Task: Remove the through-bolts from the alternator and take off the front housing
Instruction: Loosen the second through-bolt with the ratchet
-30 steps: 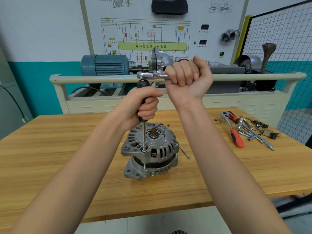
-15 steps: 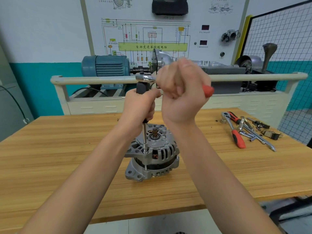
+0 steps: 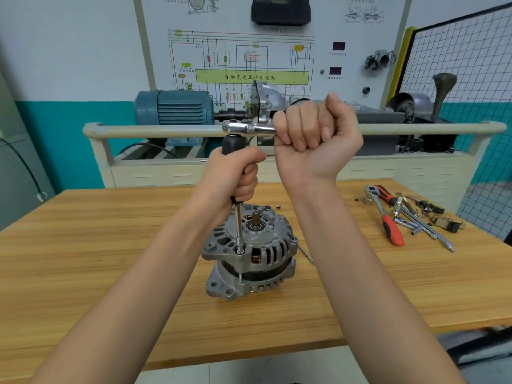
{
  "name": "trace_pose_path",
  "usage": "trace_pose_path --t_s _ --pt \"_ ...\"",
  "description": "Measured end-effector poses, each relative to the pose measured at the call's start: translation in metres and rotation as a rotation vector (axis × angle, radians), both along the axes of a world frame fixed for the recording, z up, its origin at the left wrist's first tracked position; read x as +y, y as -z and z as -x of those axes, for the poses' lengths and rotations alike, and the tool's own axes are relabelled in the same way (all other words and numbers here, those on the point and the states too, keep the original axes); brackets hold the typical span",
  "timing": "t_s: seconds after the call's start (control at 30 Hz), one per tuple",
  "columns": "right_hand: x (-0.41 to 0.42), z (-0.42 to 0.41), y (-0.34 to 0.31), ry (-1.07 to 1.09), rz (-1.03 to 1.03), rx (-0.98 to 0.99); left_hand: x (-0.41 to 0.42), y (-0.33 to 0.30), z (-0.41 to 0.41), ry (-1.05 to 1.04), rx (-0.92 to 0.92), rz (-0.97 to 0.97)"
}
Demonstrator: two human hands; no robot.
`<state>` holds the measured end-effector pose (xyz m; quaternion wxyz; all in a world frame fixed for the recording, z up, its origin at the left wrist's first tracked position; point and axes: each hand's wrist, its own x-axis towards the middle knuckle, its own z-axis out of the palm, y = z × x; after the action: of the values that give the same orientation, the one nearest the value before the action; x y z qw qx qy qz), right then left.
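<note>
The alternator stands on the surface near its middle, and an extension bar rises upright from a through-bolt at the near-left rim of the front housing. The left hand wraps the bar's grip directly above the alternator, while the right hand holds a ratchet that lies level across the top of the bar, to the right of the left hand. A loose bolt lies just right of the alternator, a cluster of tools lies well apart at the right rear of the surface, and a motor stand sits behind the surface.
</note>
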<state>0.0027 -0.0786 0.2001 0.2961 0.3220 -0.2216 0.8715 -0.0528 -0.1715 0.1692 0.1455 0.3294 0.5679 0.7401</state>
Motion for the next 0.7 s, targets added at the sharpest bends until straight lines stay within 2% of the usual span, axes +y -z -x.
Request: trace_pose_path --t_s 0.17,0.23,0.3,0.37,0.5,0.6,0.7 --pt "-0.025 -0.008 0.011 0.508 -0.345 0.23 0.009 0.003 -0.008 -0.248 0.014 -0.043" --pt "-0.029 -0.007 0.011 0.588 -0.376 0.244 0.01 0.003 -0.009 -0.266 0.015 -0.05" --pt "-0.022 -0.006 0.007 0.443 -0.317 0.237 0.008 0.003 -0.007 -0.241 0.028 -0.03" --pt "-0.008 -0.006 0.003 0.194 -0.218 0.181 0.003 0.003 -0.004 -0.151 0.073 0.001" --pt "0.015 0.005 0.0 -0.181 0.036 -0.004 -0.007 -0.002 0.003 0.202 0.066 0.032" --pt "0.02 0.015 -0.001 -0.289 0.166 -0.076 -0.005 -0.005 0.005 0.317 0.043 0.057" --pt "0.017 0.013 0.001 -0.252 0.168 -0.077 -0.003 -0.003 0.004 0.255 0.043 0.058"
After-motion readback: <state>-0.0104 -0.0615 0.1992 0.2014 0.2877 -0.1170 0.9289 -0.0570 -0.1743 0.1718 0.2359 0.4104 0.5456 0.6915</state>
